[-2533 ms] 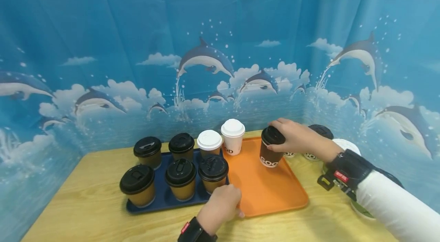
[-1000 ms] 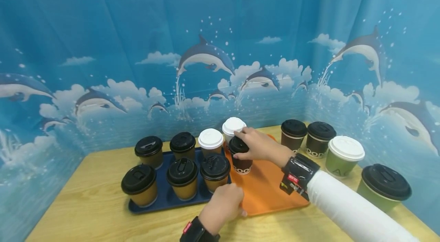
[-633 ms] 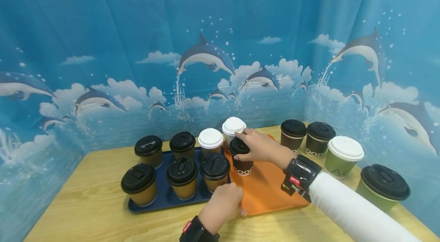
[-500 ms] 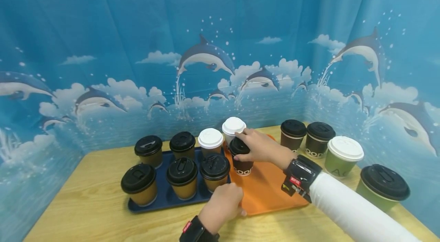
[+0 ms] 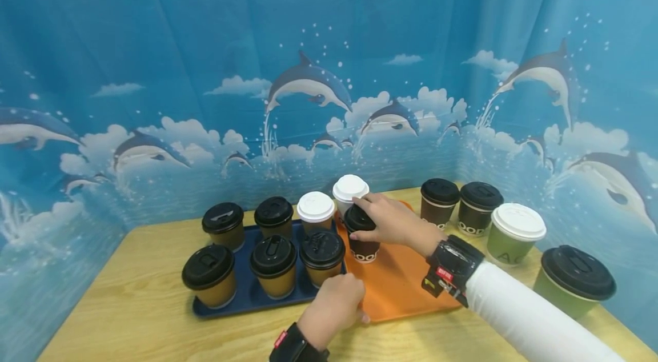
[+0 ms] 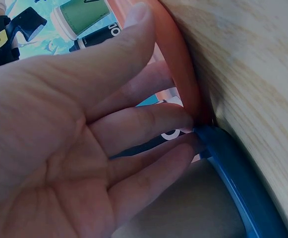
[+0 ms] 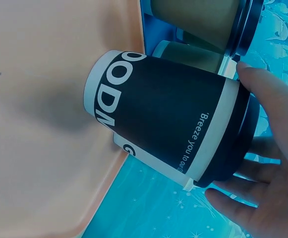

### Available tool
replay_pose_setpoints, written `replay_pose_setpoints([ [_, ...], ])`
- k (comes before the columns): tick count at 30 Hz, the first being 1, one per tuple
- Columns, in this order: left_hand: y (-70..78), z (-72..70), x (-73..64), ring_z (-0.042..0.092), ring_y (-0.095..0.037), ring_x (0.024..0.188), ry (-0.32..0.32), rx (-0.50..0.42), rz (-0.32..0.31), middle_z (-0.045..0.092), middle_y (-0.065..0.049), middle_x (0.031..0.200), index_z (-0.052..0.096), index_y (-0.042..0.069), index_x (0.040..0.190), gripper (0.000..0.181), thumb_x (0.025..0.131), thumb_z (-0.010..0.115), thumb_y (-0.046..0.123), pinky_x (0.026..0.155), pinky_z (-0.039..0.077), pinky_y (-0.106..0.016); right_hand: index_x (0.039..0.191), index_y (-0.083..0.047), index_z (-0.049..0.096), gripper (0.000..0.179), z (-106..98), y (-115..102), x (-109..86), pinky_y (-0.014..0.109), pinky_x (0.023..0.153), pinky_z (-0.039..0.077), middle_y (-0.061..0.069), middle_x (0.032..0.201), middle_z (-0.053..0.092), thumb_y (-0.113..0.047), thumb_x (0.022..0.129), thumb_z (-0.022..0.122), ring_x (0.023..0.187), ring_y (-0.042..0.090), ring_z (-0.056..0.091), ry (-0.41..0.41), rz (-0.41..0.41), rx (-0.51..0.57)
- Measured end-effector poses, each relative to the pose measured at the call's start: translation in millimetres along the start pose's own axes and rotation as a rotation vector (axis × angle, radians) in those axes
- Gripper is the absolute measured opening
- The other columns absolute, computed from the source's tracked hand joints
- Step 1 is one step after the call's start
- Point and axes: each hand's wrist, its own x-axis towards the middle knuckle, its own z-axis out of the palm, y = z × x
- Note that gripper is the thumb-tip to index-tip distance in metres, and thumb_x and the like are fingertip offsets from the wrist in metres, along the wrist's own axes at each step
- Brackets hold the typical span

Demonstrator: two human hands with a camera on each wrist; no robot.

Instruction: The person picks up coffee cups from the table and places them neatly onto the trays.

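In the head view, my right hand grips a dark brown paper cup by its black lid, thumb on the near side. The cup is upright over the left side of the orange tray, in front of a white-lidded white cup. Whether its base touches the tray is hard to tell. The right wrist view shows the fingers around the lid and white lettering on the cup. My left hand holds the orange tray's near left corner, where it meets the blue tray; the left wrist view shows fingertips at the rim.
Several lidded cups stand on the blue tray, left of the orange one. On the wooden table at the right are two dark cups, a white-lidded green cup and a black-lidded green cup. A dolphin-print curtain hangs behind.
Since the oldest frame, my right hand has carried the dark cup leftward across the orange tray to beside the white cup. Over the last second it has barely moved. My left hand has stayed put.
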Motion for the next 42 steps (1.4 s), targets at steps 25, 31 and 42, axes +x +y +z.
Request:
replay_pose_setpoints([
  [25, 3.1, 3.5, -1.8, 0.062, -0.012, 0.067, 0.046, 0.014, 0.015, 0.06, 0.004, 0.07, 0.061, 0.018, 0.063, 0.038, 0.072, 0.09, 0.041, 0.059, 0.052, -0.03, 0.152, -0.002, 0.044, 0.085, -51.0, 34.3, -88.7, 0.06, 0.094, 0.05, 0.024, 0.147, 0.05, -0.054, 0.091, 0.071, 0.122, 0.043, 0.058, 0.229, 0.168, -0.041],
  [31, 2.4, 4.0, -1.4, 0.062, -0.011, 0.067, 0.042, 0.024, 0.013, 0.062, 0.003, 0.07, 0.061, 0.018, 0.063, 0.038, 0.071, 0.09, 0.041, 0.061, 0.053, -0.03, 0.153, 0.002, 0.038, 0.084, -65.0, 65.5, -151.3, 0.074, 0.1, 0.037, 0.031, 0.15, 0.042, -0.048, 0.093, 0.071, 0.132, 0.055, 0.041, 0.327, 0.297, 0.032],
  [42, 0.8, 0.5, -2.4, 0.063, -0.013, 0.069, 0.042, 0.03, 0.018, 0.061, 0.002, 0.071, 0.061, 0.016, 0.065, 0.039, 0.071, 0.089, 0.042, 0.061, 0.053, -0.031, 0.139, 0.018, 0.044, 0.081, -37.3, 119.9, -243.7, 0.079, 0.087, 0.035, 0.045, 0.131, 0.044, -0.041, 0.092, 0.074, 0.114, 0.065, 0.042, 0.388, 0.5, -0.053],
])
